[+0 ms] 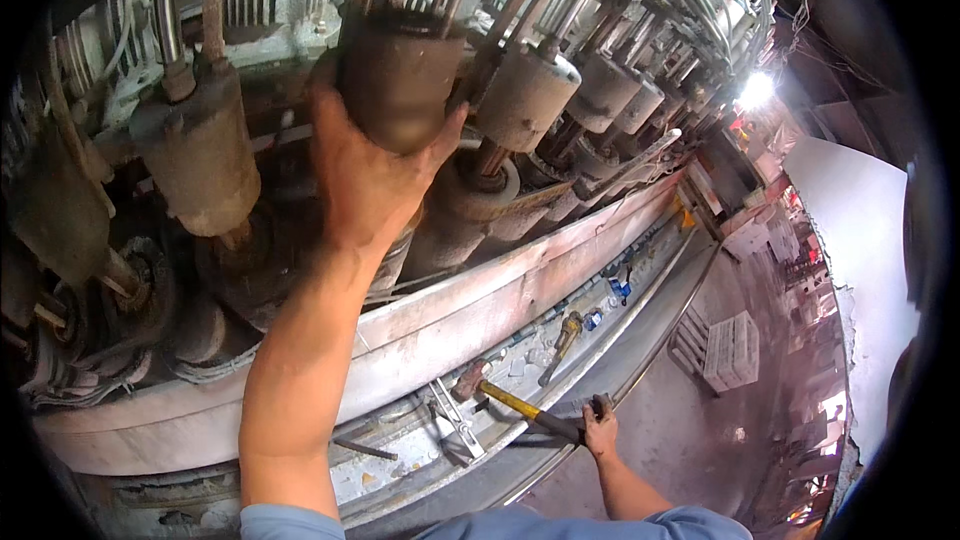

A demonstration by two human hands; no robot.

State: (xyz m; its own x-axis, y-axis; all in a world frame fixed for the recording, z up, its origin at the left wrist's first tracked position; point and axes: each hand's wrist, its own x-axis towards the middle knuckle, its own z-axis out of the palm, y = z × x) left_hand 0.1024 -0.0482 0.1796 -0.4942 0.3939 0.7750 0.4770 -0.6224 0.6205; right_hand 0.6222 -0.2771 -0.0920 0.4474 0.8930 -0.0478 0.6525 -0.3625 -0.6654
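Observation:
My left hand (pixel 368 180) reaches up and wraps round the lower part of a dark, grimy cylinder (pixel 400 80) hanging in the machine. The thumb shows on its right side; the other fingers are mostly hidden behind its left side. The lower end of this cylinder is smeared by blur. Down at the right, my right hand (pixel 600 428) is closed round the dark end of a hammer (pixel 515 403) with a yellow and black handle. The hammer's brownish head lies over the ledge (pixel 400 445) of the machine, away from the cylinder.
Similar cylinders (pixel 527 95) on metal rods stand in a curved row either side. A pale curved guard (pixel 500 305) runs below them. On the ledge lie a second yellow-handled tool (pixel 562 345), a metal bracket (pixel 457 420) and blue pieces (pixel 620 287). A white slatted crate (pixel 730 352) stands on the floor.

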